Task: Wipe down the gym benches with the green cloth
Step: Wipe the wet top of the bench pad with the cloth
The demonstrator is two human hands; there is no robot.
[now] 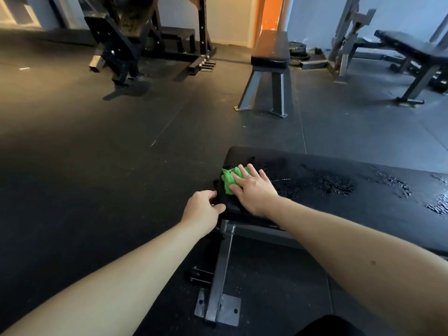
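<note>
- Right hand, fingers straight and spread, presses the cloth flat near the bench's left end.
- Left hand, fingers curled, grips that end's near corner.

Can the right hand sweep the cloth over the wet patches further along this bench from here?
Probably yes. The right hand lies flat on the cloth at the end of the bench; the wet patches sit further right on the same pad, nothing lying between.
</note>
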